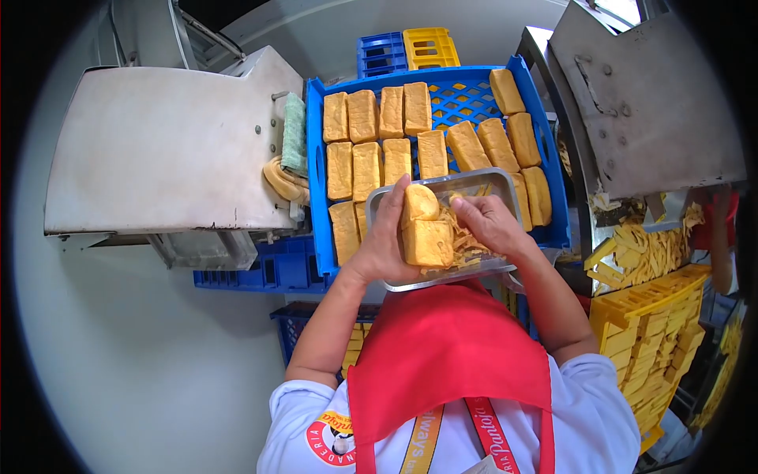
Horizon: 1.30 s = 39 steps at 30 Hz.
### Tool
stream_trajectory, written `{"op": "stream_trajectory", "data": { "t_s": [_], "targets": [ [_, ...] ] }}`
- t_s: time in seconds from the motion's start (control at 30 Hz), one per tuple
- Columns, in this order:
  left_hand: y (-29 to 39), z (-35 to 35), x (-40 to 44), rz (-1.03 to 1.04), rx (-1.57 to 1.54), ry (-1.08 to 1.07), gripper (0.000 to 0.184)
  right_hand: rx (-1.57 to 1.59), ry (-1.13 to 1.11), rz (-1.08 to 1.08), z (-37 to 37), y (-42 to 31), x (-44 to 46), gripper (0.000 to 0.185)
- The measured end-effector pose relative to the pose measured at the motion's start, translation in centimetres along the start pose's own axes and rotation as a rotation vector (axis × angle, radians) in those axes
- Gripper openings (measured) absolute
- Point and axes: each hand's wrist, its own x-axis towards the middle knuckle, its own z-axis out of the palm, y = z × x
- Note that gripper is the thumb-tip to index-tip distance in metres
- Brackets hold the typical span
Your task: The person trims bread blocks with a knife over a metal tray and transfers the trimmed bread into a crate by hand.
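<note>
Beyond our red cloth apron [452,355], over the near left part of the shallow silver metal tray [391,280], our left hand [388,241] is clamped on a golden rectangular bread loaf [429,243]. Our right hand [491,225], thumb and fingers together, is beside it, above yellowish shavings [470,251]. Farther, similar loaves [365,170] stand in rows to the blue plastic crate's [316,170] far left corner.

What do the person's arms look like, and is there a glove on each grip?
No gloves! The left grip and right grip are bare hands. The forearms are bare too, with no watch showing. Short white sleeves end above the elbows.
</note>
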Motion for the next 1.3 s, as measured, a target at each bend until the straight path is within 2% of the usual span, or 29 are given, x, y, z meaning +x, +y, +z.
{"op": "stream_trajectory", "data": {
  "t_s": [0.07, 0.13, 0.2, 0.23, 0.27, 0.33, 0.37, 0.43, 0.67, 0.73, 0.87, 0.93, 0.97, 1.03, 1.07, 1.13, 1.17, 1.23, 1.3],
  "targets": [
    [-0.5, -0.1, -0.2, -0.008, -0.022, 0.047, 0.134, -0.111, 0.132, -0.099, -0.3, 0.9, 0.2, 0.06],
    [-0.7, -0.2, -0.4, -0.07, -0.096, 0.069, 0.136, -0.083, 0.11, -0.056, -0.4, -0.4, -0.9, 0.063],
    [-0.8, -0.3, -0.5, -0.088, -0.068, 0.08, 0.137, -0.272, -0.051, -0.158, -0.5, -1.2, -1.6, 0.069],
    [-0.8, -0.2, -0.5, -0.087, -0.042, 0.081, 0.137, -0.393, -0.061, -0.211, -0.5, -2.0, -2.0, 0.078],
    [-0.9, -0.2, -0.4, -0.085, -0.015, 0.083, 0.137, -0.393, -0.06, -0.211, -0.2, -1.9, -2.1, 0.078],
    [-1.0, 0.0, -0.3, -0.041, 0.036, 0.097, 0.137, -0.552, 0.1, -0.409, 0.4, -1.7, -2.1, 0.082],
    [-0.9, 0.0, -0.2, -0.026, 0.053, 0.102, 0.137, -0.551, 0.101, -0.409, 0.4, -2.0, -2.2, 0.082],
    [-0.2, -0.2, -0.1, 0.009, 0.131, 0.094, 0.136, -0.618, -0.003, -0.275, 0.3, -2.6, -2.3, 0.082],
    [0.3, -0.1, 0.0, 0.02, 0.218, 0.084, 0.135, -0.5, -0.048, -0.264, 0.1, -2.3, -2.3, 0.081],
    [0.4, 0.0, 0.0, 0.01, 0.206, 0.091, 0.135, -0.457, -0.204, -0.151, -0.2, -2.0, -2.2, 0.079],
    [0.5, 0.1, 0.1, 0.027, 0.261, 0.14, 0.132, -0.503, -0.198, -0.115, 0.5, -0.9, -2.3, 0.075],
    [1.0, 0.2, 0.0, 0.087, 0.488, 0.253, 0.125, -0.26, -0.056, -0.121, 1.2, 0.7, -1.9, 0.075],
    [1.1, 0.3, -0.1, 0.089, 0.487, 0.254, 0.125, -0.262, -0.055, -0.122, 1.0, 1.2, -2.1, 0.075],
    [1.3, 0.5, -0.2, 0.232, 0.751, 0.349, 0.107, -0.309, 0.045, 0.019, 0.4, -0.9, -2.8, 0.081],
    [1.2, 0.8, -0.3, 0.232, 0.749, 0.348, 0.107, -0.309, 0.046, 0.021, 0.5, -1.0, -2.7, 0.081],
    [1.0, 1.3, -0.7, 0.295, 0.908, 0.399, 0.087, -0.396, 0.153, -0.052, 0.8, -1.3, -2.6, 0.084],
    [1.0, 1.5, -0.8, 0.296, 0.908, 0.397, 0.087, -0.394, 0.154, -0.051, 1.0, -1.4, -2.6, 0.084],
    [1.0, 1.8, -1.0, 0.326, 0.983, 0.433, 0.071, -0.42, 0.171, -0.046, 1.2, -1.5, -2.5, 0.081],
    [0.7, 1.9, -1.1, 0.329, 0.991, 0.437, 0.067, -0.408, 0.134, -0.019, 1.2, -1.5, -2.5, 0.081]
  ]
}}
